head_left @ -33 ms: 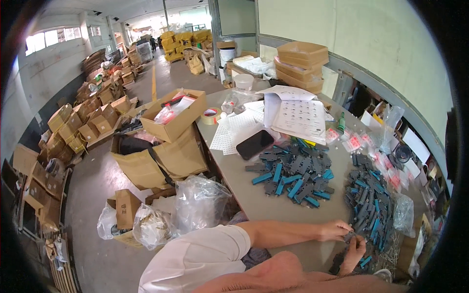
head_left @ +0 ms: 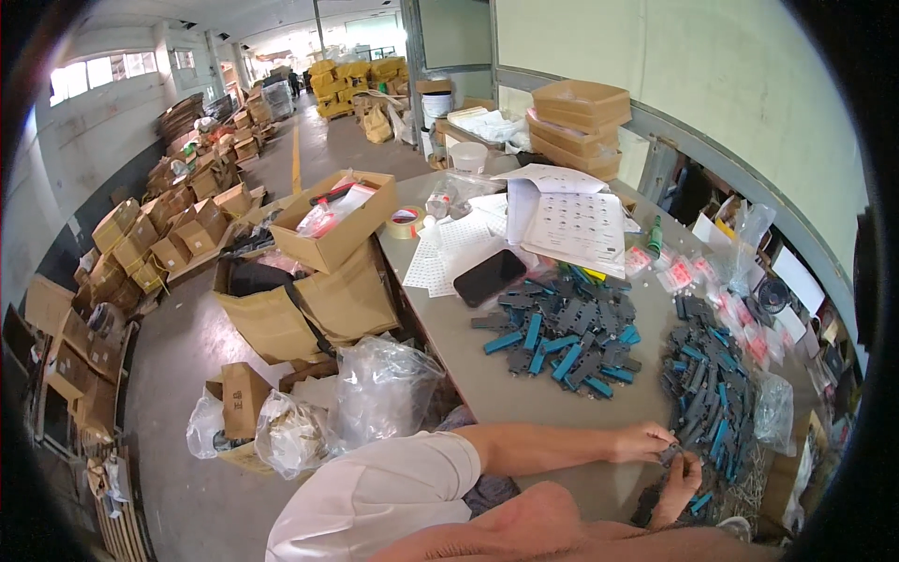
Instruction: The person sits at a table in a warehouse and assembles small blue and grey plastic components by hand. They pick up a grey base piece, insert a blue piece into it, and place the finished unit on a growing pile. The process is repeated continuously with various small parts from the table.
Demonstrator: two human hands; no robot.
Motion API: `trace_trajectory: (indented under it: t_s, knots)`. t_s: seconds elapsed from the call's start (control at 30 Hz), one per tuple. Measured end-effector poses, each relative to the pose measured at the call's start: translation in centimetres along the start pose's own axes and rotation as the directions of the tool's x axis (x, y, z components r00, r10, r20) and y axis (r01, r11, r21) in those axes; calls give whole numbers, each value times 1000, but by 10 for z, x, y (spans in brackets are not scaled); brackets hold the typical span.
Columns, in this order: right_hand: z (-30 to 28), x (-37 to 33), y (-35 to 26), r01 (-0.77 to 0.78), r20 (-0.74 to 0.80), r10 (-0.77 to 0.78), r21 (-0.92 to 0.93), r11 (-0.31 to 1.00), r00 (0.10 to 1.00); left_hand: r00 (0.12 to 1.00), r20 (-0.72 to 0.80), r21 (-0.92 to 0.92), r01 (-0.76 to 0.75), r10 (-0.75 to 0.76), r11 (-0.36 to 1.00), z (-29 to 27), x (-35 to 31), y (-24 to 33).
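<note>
Low at the right of the table, my left hand and my right hand meet with fingers closed around one small dark grey plastic part. Fingers cover most of that part. Beyond them, a long heap of grey and teal plastic parts runs up the right side of the table. A second pile of similar grey and teal parts lies farther left, past my left forearm. Close beside my right hand sits another dark part, partly hidden by the wrist.
A black phone, printed sheets and a tape roll lie on the table. Small clear bags with red pieces edge the right heap. Open cartons and plastic bags stand on the left.
</note>
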State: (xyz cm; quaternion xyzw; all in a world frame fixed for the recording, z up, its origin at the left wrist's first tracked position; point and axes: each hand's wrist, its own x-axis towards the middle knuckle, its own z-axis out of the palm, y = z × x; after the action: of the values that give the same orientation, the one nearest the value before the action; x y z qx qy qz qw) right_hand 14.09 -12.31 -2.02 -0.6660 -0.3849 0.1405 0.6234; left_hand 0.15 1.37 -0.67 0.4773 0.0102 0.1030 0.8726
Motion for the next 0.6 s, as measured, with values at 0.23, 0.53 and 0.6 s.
trace_trajectory:
  t_s: [0.23, 0.53, 0.6]
  knots:
    - [4, -2, -14, -2, 67, 4, -29, 1000, 998, 996, 26, -51, -86, 88, 995, -14, 9, -15]
    - [7, -1, -15, 103, 35, -100, -85, 991, 994, 990, 89, 60, -113, 107, 992, -4, 3, -7]
    - [9, -3, -20, 111, 10, -112, -205, 972, 994, 996, -1, 90, -85, 85, 992, -3, 2, -5]
